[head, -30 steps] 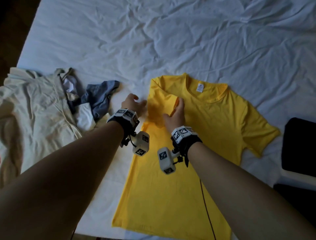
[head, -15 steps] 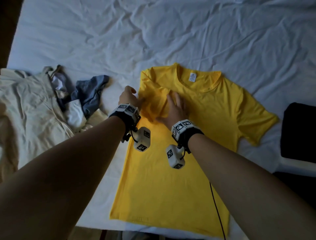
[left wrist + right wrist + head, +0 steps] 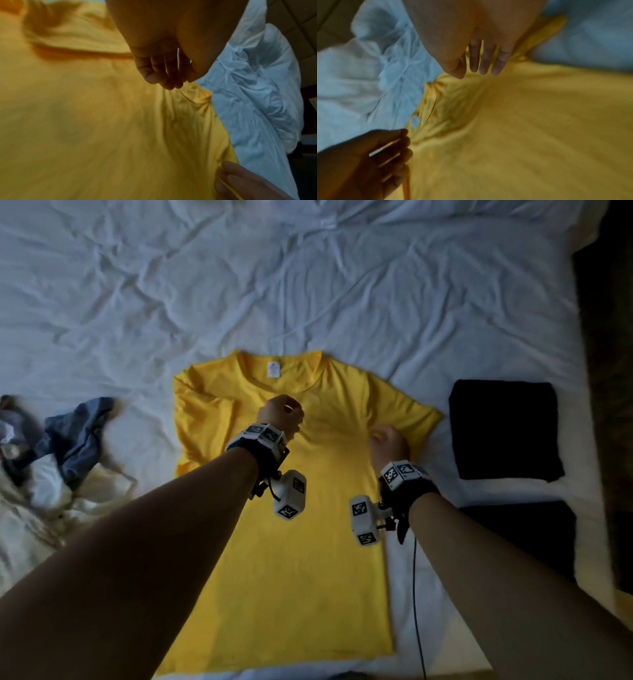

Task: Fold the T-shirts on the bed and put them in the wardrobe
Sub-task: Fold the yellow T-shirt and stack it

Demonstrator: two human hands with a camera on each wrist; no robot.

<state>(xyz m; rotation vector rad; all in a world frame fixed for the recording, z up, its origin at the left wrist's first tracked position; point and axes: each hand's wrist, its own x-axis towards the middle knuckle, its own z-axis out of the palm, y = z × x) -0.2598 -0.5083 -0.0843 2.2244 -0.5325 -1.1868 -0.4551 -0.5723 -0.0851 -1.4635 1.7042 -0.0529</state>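
Yellow T-shirt (image 3: 298, 559): we see it lying flat on the bed, neck opening away from us, hem towards the near edge. Its left sleeve (image 3: 202, 426) is already folded in over the chest; its right sleeve (image 3: 411, 416) still lies spread outwards.

Left hand (image 3: 281, 414): we see it over the upper chest of the shirt, just below the collar. In the left wrist view its fingers (image 3: 159, 73) are curled loosely downwards and hold nothing; whether the tips brush the cloth we cannot tell through the blur.

Right hand (image 3: 388, 445): we see it at the shirt's right side, where the sleeve joins the body. In the right wrist view its fingers (image 3: 484, 62) are straight and slightly spread, pointing down at the fabric, and grip nothing.

Bed sheet (image 3: 308, 285): white and creased, under everything.

Black folded garment (image 3: 503, 429): we see it flat on the sheet, just beside the shirt's right sleeve and not touching it.

Pile of clothes (image 3: 65, 460): cream, white and blue-grey pieces heaped to the left of the shirt, apart from it.
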